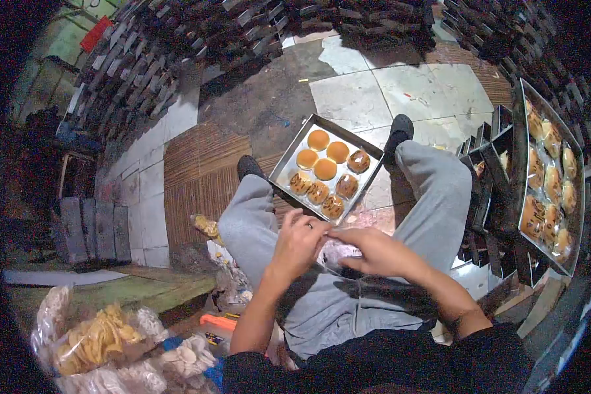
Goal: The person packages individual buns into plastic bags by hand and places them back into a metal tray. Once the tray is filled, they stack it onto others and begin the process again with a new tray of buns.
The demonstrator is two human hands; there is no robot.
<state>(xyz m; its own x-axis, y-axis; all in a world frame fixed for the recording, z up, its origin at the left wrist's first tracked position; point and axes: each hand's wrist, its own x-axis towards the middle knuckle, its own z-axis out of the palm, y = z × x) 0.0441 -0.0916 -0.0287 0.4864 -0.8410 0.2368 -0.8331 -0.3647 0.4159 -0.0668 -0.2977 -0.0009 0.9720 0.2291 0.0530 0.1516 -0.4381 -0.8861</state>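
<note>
A clear plastic bag with small dark print (338, 252) is between my two hands, above my lap. My left hand (301, 240) has its fingers bent in at the bag's top edge, its fingertips close to those of the other hand. My right hand (374, 251) is closed around the bag's right side. What lies inside the bag is hidden by my fingers. Just beyond my hands, a square metal tray (284, 191) sits between my feet. It holds several plain golden buns (325, 169) and several buns with dark streaks on top (333, 206).
At right, a tray (523, 231) of wrapped buns rests on stacked dark trays (482, 190). Bags of yellow pieces (102, 338) lie at lower left beside a green bench (171, 292). Stacked dark pans (131, 85) line the back. An orange tool (218, 322) lies near my left arm.
</note>
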